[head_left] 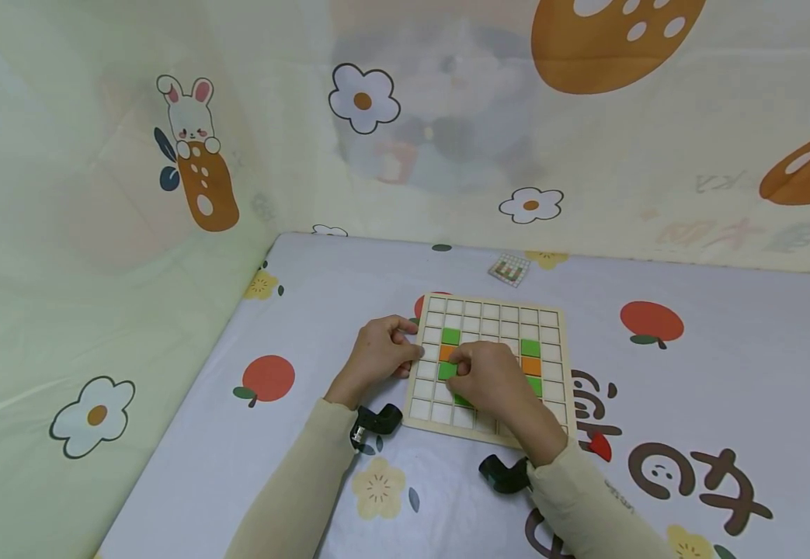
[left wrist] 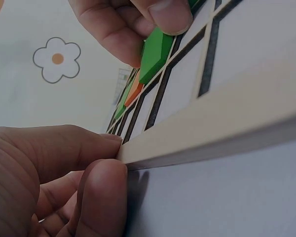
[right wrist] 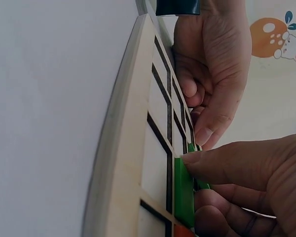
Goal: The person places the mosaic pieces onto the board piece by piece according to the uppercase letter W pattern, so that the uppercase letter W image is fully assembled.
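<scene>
A wooden grid board (head_left: 435, 417) with white squares lies on the table. Its left column of colour holds a green tile (head_left: 450, 336), an orange tile (head_left: 446, 353) and a lower green tile (head_left: 447, 371). Over the board, my right hand (head_left: 491, 380) pinches a green tile (left wrist: 155, 57) between thumb and fingers, low against the grid. My left hand (head_left: 379, 349) holds the board's left edge, its thumb and forefinger at the rim in the left wrist view. Part of another green tile (head_left: 463, 401) shows beneath the right hand, which hides the squares around it.
On the board's right side are a green tile (head_left: 530, 348), an orange tile (head_left: 531, 366) and a partly covered green tile (head_left: 535, 386). Behind the board lies a small pattern card (head_left: 509, 269). A printed curtain (head_left: 439, 210) borders the table's back and left.
</scene>
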A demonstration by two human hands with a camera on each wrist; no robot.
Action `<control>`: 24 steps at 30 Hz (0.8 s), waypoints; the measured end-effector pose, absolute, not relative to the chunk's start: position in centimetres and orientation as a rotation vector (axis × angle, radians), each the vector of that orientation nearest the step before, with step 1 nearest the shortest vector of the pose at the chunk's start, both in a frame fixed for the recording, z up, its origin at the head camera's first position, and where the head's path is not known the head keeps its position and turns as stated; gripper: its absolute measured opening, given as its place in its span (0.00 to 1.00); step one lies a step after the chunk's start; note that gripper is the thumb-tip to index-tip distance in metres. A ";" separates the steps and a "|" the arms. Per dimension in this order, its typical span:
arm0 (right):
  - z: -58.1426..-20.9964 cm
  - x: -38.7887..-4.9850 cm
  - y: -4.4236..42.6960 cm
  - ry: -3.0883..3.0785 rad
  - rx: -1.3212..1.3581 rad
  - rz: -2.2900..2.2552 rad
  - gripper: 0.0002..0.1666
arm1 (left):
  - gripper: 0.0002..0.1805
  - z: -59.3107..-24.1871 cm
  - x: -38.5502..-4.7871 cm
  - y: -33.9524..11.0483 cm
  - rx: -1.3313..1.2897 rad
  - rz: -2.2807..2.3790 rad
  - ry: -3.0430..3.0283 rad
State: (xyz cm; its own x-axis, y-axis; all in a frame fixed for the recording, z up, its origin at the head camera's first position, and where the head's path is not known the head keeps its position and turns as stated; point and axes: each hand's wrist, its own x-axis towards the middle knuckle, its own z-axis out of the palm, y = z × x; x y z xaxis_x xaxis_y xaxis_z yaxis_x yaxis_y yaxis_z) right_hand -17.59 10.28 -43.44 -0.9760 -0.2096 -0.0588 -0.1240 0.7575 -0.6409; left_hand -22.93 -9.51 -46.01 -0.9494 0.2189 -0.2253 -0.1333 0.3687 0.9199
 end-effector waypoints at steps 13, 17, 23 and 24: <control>-43.7 -17.6 10.1 2.828 -0.258 -1.023 0.11 | 0.16 -46.1 -23.0 -9.5 0.079 1.610 2.324; -43.6 -17.6 10.1 2.837 -0.273 -1.030 0.10 | 0.16 -46.2 -23.0 -9.5 0.083 1.616 2.324; -43.6 -17.5 10.1 2.837 -0.277 -1.035 0.10 | 0.16 -46.1 -23.0 -9.5 0.089 1.612 2.329; -43.6 -17.6 10.1 2.837 -0.273 -1.033 0.10 | 0.16 -46.1 -23.0 -9.5 0.087 1.612 2.328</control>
